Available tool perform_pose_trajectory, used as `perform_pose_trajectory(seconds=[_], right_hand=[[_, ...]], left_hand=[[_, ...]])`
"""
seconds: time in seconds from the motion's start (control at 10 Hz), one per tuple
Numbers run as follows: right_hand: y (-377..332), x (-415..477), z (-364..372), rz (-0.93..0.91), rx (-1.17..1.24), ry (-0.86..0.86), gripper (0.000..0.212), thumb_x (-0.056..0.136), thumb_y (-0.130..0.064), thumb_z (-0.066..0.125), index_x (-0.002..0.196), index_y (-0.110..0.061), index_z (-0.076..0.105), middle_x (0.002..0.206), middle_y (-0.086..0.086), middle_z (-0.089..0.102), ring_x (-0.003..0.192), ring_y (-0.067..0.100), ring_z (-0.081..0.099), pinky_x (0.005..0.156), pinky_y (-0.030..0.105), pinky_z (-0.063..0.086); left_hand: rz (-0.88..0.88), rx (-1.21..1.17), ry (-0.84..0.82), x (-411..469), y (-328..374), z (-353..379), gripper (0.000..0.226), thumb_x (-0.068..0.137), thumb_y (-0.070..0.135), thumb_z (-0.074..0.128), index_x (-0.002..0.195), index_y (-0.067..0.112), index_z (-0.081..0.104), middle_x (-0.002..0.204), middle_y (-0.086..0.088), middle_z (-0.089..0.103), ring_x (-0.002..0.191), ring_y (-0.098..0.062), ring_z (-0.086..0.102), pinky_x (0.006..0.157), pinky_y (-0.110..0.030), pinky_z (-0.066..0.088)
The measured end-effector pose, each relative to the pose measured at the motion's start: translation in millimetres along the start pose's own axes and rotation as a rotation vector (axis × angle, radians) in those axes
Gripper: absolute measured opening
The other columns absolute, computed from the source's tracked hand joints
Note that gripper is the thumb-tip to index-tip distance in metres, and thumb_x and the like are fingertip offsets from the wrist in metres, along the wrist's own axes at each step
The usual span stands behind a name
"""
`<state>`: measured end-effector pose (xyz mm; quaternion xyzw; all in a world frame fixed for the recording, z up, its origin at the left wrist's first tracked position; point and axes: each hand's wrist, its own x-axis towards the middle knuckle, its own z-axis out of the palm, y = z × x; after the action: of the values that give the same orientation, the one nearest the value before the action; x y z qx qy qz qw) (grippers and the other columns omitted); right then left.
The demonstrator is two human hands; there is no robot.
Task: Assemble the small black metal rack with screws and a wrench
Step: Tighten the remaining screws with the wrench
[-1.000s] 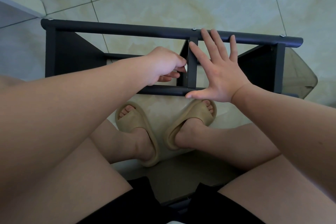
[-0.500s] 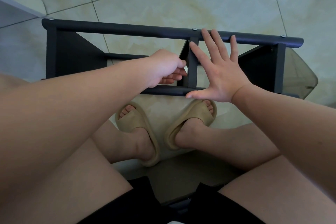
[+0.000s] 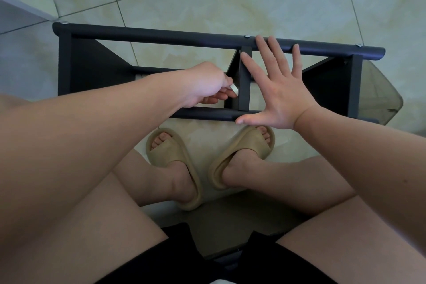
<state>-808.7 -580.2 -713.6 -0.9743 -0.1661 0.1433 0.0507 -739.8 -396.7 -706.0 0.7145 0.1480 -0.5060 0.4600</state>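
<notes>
The black metal rack (image 3: 161,38) stands on the tiled floor in front of me, with a long top bar, a nearer lower bar and a middle upright (image 3: 244,80). My left hand (image 3: 207,85) reaches in just left of that upright, and its curled fingers pinch a small silvery wrench (image 3: 234,88). My right hand (image 3: 276,90) lies flat with spread fingers against the rack right of the upright, its thumb along the lower bar. Screw heads (image 3: 247,36) show on the top bar.
My two feet in beige slippers (image 3: 182,161) rest on the floor just under the rack's near bar. A clear plastic bag (image 3: 382,99) lies at the rack's right end. A white furniture edge (image 3: 25,0) is at the far left.
My left hand has turned a little beside the upright, and the silvery wrench now shows at its fingertips. My right hand has stayed flat on the rack.
</notes>
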Motion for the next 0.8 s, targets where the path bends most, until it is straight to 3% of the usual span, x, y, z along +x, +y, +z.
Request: perform_pose_trajectory(seconds=[0.8], right_hand=[[0.3, 0.1, -1.2, 0.007, -0.006, -0.014, 0.127, 0.068, -0.1, 0.03, 0.164, -0.018, 0.009, 0.169, 0.019, -0.003, 0.156, 0.038, -0.006, 0.118, 0.071, -0.006]], left_hand=[[0.105, 0.152, -0.048, -3.2, -4.3, -10.3, 0.023, 0.105, 0.015, 0.048, 0.086, 0.016, 0.061, 0.083, 0.001, 0.073, 0.072, -0.008, 0.059, 0.069, -0.022, 0.051]])
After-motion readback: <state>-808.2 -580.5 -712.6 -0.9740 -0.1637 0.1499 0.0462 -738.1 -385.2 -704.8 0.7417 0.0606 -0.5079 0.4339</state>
